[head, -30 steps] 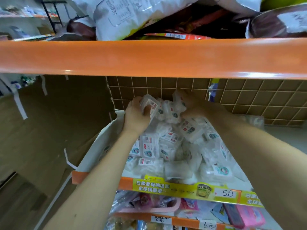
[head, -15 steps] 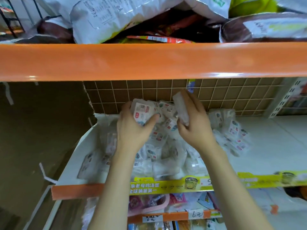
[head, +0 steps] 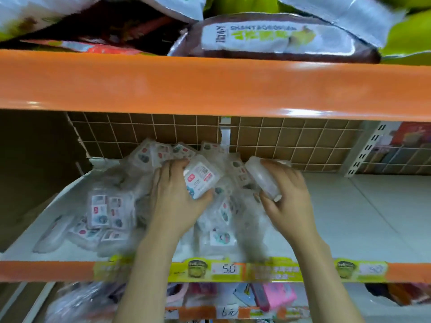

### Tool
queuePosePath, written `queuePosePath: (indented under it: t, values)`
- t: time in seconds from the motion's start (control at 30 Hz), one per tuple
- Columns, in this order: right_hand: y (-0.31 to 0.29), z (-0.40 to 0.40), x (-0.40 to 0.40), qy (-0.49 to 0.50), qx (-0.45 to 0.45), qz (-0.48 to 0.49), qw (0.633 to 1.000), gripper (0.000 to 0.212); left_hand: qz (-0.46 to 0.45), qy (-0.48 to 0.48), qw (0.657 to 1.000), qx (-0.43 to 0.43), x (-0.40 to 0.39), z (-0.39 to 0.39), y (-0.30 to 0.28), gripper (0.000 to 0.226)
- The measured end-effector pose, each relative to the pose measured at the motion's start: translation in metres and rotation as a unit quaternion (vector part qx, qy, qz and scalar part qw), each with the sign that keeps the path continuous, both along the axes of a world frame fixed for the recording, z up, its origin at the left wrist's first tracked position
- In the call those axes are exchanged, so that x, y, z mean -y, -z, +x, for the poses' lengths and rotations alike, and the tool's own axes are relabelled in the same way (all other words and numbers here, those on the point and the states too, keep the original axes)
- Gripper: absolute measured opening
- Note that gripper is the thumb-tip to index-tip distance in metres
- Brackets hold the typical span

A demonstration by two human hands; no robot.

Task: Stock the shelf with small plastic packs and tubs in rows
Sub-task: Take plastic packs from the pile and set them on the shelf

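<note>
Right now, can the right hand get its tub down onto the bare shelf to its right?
Probably yes. The right hand grips a clear tub, and the white shelf beside it lies bare back to the grid panel. Nothing visible blocks that sideways move; the pack pile sits to the left.

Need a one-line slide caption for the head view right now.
Left hand grips a labelled tub, right hand a clear tub, above heaped packs on the shelf.

- Single head view, worn by the person, facing forward and slightly down into a shop shelf (head: pixel 373 206)
- Close range: both forearms enter from the bottom edge, hands mid-frame
- Orange shelf edge (head: pixel 210 82) above crosses the upper frame; lower shelf visible at bottom
</note>
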State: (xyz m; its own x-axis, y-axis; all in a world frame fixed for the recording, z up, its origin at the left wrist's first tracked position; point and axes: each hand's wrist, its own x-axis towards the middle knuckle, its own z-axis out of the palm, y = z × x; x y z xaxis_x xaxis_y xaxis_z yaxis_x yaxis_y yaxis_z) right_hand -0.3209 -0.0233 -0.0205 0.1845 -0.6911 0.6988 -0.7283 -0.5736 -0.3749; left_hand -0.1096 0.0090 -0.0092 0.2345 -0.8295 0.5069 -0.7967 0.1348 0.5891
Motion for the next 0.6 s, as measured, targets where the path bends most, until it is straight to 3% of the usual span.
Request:
queuePosePath:
  t: [0.23,0.37,0.6]
  values:
    - [0.020,-0.078,0.016,-0.006,0.047,0.044,0.998,0.053,0.071,-0.005,0.997,-0.009,0.015,-0.070,0.008,0.063]
    - [0.028,-0.088,0.019,-0.001,0.083,0.055,0.995,0.058,0.074,0.001,0.996,0.042,0.018,-0.078,0.008,0.068]
    - [0.024,-0.079,0.013,-0.037,0.051,-0.067,0.996,0.049,0.016,0.040,0.999,0.032,0.014,-0.081,-0.003,0.070]
